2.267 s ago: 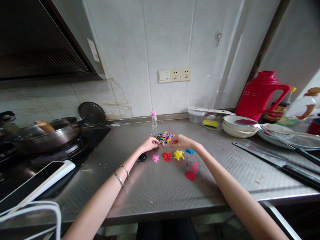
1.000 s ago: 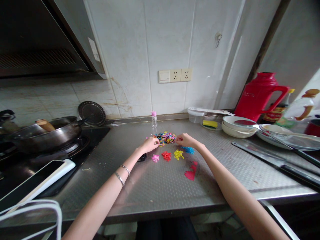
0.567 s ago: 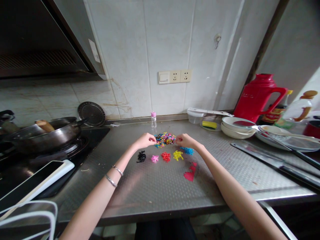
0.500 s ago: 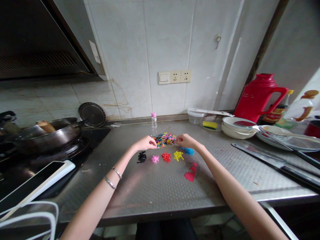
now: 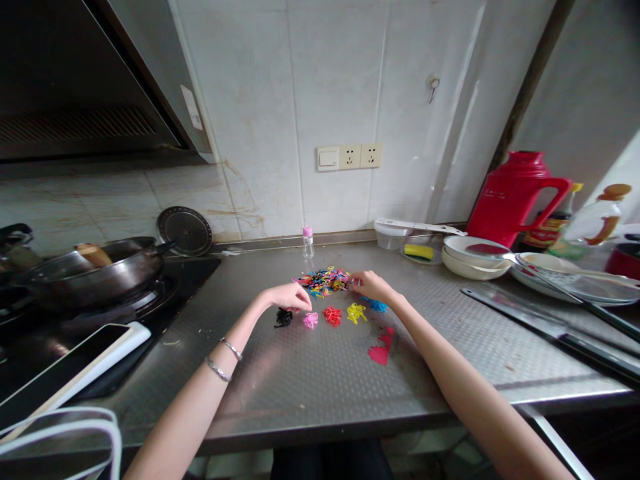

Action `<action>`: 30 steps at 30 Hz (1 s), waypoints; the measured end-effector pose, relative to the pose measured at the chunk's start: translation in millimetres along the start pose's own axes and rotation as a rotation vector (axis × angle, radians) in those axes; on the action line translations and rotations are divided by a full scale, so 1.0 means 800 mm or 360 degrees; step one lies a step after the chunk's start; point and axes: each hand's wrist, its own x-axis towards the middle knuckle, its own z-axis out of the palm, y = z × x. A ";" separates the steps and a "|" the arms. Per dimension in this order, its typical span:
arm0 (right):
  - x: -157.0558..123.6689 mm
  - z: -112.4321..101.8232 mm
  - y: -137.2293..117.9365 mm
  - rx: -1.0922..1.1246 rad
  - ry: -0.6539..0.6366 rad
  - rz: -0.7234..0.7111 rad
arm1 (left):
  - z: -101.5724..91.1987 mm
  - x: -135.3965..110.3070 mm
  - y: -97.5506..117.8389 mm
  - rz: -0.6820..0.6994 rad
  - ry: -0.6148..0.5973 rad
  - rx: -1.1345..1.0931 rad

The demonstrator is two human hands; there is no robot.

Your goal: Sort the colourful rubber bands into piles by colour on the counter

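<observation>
A mixed heap of small coloured rubber bands [image 5: 323,280] lies on the steel counter [image 5: 320,380]. In front of it sit sorted little piles: black [image 5: 283,317], pink [image 5: 311,320], red [image 5: 332,315], yellow [image 5: 356,312] and blue [image 5: 376,305]. My left hand [image 5: 286,297] hovers just above the pink and black piles, fingers pinched together; what it pinches is too small to make out. At the heap's right edge my right hand [image 5: 369,285] has its fingers pinched on the bands there.
A small clear bottle with a pink cap [image 5: 308,241] stands behind the heap. A red scrap [image 5: 381,349] lies nearer me. Left: a wok [image 5: 85,273] on the stove and a phone [image 5: 65,373]. Right: bowls [image 5: 475,257], a red thermos [image 5: 515,197], a knife [image 5: 550,327].
My left hand has drawn back from the heap's left edge toward me, down over the pink and black piles. My right hand has stayed at the heap's right edge.
</observation>
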 end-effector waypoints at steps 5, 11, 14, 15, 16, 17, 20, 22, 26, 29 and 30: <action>0.000 0.006 -0.004 -0.0064 -0.0009 -0.0087 | -0.003 0.005 -0.012 -0.0007 0.0209 -0.0044; -0.004 0.007 -0.012 -0.0151 0.0027 -0.0063 | -0.004 0.012 -0.024 -0.0028 0.0350 -0.0041; -0.006 0.005 -0.016 -0.0159 0.0038 -0.0056 | -0.004 0.014 -0.028 -0.0024 0.0401 -0.0058; -0.006 0.005 -0.016 -0.0157 0.0041 -0.0056 | -0.004 0.014 -0.028 -0.0017 0.0419 -0.0068; -0.007 0.004 -0.017 -0.0157 0.0045 -0.0057 | -0.004 0.015 -0.029 -0.0011 0.0436 -0.0076; -0.007 0.004 -0.016 -0.0159 0.0047 -0.0053 | -0.004 0.015 -0.029 -0.0007 0.0454 -0.0080; -0.006 0.002 -0.013 -0.0159 0.0065 -0.0019 | -0.004 0.014 -0.029 -0.0012 0.0485 -0.0077; -0.005 0.001 -0.010 -0.0127 0.0101 -0.0007 | -0.004 0.014 -0.029 -0.0014 0.0490 -0.0069; -0.001 -0.003 -0.016 0.0048 0.0131 -0.0045 | -0.003 0.014 -0.029 0.0008 0.0530 -0.0063; -0.002 -0.005 -0.041 0.0208 0.0062 -0.0154 | -0.002 0.015 -0.031 0.0000 0.0578 -0.0057; -0.004 -0.006 -0.052 0.0254 0.0020 -0.0230 | -0.002 0.016 -0.031 -0.0010 0.0592 -0.0055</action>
